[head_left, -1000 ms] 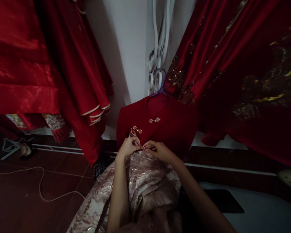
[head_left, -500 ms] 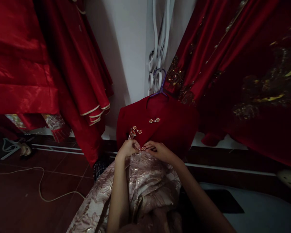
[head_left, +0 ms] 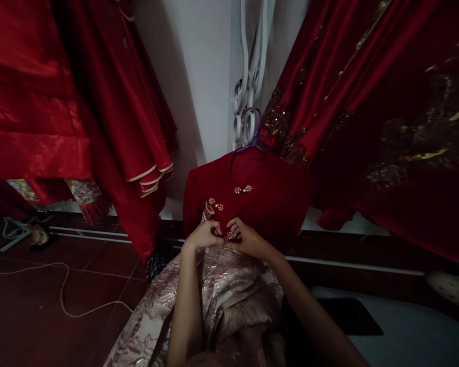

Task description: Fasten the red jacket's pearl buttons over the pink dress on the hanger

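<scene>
A dark red jacket [head_left: 268, 199] hangs on a purple hanger [head_left: 252, 137] hooked to a white scrolled rack [head_left: 248, 86]. Beaded clasps [head_left: 244, 189] run down its diagonal front. My left hand [head_left: 202, 235] and my right hand [head_left: 247, 238] meet at the lowest clasp [head_left: 228, 235], near the jacket's bottom edge. The fingers of both hands are pinched on that clasp and the fabric around it. A pale pink brocade skirt [head_left: 229, 300] hangs below the jacket, under my forearms.
Shiny red garments [head_left: 80, 102] hang at the left, and embroidered red ones [head_left: 386, 112] at the right. A white cord [head_left: 63, 290] lies on the dark red tile floor. A pale surface with a dark patch [head_left: 398, 331] sits at the lower right.
My right hand has shifted a little left and its fingers have curled up over the clasp. My left hand stays pinched at the same spot.
</scene>
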Demonstrator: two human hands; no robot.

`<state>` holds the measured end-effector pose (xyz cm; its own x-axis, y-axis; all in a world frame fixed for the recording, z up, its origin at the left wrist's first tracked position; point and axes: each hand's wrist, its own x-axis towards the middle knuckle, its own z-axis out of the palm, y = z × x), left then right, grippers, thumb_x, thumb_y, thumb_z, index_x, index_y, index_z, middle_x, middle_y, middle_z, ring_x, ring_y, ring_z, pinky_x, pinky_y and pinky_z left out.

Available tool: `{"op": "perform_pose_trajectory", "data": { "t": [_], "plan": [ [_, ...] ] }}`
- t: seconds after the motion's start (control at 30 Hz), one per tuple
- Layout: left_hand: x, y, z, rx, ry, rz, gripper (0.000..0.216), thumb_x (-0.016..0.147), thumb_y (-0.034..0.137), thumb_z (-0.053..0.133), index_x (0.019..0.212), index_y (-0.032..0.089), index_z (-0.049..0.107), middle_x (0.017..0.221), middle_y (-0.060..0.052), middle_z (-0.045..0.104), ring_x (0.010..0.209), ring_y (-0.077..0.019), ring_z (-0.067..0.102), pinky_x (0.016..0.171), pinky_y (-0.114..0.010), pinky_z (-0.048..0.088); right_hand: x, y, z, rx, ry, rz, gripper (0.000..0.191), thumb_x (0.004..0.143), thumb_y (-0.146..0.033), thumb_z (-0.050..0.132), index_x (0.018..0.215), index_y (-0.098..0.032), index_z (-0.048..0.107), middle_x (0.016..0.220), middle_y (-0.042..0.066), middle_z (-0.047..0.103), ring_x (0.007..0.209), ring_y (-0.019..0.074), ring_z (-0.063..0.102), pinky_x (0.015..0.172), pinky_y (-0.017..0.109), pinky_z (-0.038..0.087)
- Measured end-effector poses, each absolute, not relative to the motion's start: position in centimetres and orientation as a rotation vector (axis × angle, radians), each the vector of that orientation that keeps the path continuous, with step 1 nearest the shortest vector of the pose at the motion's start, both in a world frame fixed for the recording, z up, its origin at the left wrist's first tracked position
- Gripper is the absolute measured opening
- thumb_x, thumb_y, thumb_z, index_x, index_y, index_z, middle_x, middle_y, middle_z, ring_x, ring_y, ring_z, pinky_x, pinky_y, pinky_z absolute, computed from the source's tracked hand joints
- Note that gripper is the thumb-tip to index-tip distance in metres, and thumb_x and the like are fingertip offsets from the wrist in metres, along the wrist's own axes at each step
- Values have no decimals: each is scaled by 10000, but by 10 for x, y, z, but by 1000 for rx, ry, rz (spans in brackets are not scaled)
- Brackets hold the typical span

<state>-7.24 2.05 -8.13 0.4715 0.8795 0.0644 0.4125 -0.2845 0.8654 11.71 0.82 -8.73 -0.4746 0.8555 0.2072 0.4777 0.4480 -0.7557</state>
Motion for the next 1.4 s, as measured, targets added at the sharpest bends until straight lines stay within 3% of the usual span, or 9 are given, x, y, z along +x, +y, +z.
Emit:
{"op": "perform_pose_trajectory", "data": {
  "t": [0.1, 0.2, 0.33, 0.53, 0.7, 0.97, 1.17, 1.4],
  "plan": [
    [-69, 17, -74, 1856, 893, 717, 163, 572, 141, 683, 730, 122, 647, 786, -12, 610, 763, -111, 551, 733, -213, 423, 113, 5, -85, -1113, -2129, 760, 499, 606, -236, 671, 1006, -184, 378, 929, 34, 531, 792, 131, 520, 700, 252, 424],
    [-67, 14, -68, 1674, 814, 816, 224, 615, 232, 714, 798, 123, 644, 824, -31, 625, 811, -124, 572, 792, -239, 435, 115, 2, -73, -1155, -2129, 753, 318, 672, -195, 571, 922, -196, 374, 793, -15, 513, 692, 107, 488, 634, 222, 380],
    [-64, 19, -67, 1153, 898, 1073, 344, 691, 339, 678, 957, 133, 605, 887, -65, 636, 792, -140, 609, 738, -282, 489, 131, -7, -48, -1120, -2246, 808, 189, 700, -175, 526, 836, -200, 397, 700, -44, 472, 630, 89, 434, 595, 204, 338],
    [-52, 32, -75, 756, 852, 1361, 213, 690, 267, 694, 820, 107, 644, 831, -66, 662, 728, -99, 605, 832, -315, 502, 148, -16, -28, -1077, -2400, 918, 255, 684, -203, 582, 855, -202, 393, 716, -41, 474, 633, 89, 409, 584, 203, 338],
    [-55, 33, -73, 716, 850, 1287, 269, 690, 297, 695, 892, 122, 672, 899, -85, 676, 732, -108, 616, 841, -339, 510, 147, -15, -29, -1104, -2418, 916, 266, 685, -220, 589, 861, -203, 390, 716, -32, 485, 628, 95, 415, 574, 211, 337],
    [-54, 33, -75, 751, 887, 1278, 242, 653, 253, 727, 838, 106, 671, 712, -40, 659, 681, -93, 612, 871, -359, 500, 147, -15, -29, -1126, -2410, 932, 277, 679, -226, 596, 866, -208, 392, 716, -25, 498, 625, 104, 432, 576, 224, 346],
    [-52, 34, -80, 672, 797, 1288, 202, 710, 199, 674, 896, 119, 670, 972, -91, 674, 835, -125, 636, 906, -345, 488, 147, -15, -31, -1111, -2409, 930, 267, 690, -226, 591, 868, -206, 393, 716, -28, 497, 626, 101, 437, 579, 219, 348],
    [-54, 32, -81, 634, 705, 1262, 209, 750, 194, 638, 946, 128, 670, 1055, -89, 656, 908, -119, 634, 929, -274, 471, 147, -14, -32, -1114, -2405, 943, 271, 686, -228, 596, 870, -205, 398, 706, -35, 496, 620, 98, 437, 575, 215, 353]
  ]
}}
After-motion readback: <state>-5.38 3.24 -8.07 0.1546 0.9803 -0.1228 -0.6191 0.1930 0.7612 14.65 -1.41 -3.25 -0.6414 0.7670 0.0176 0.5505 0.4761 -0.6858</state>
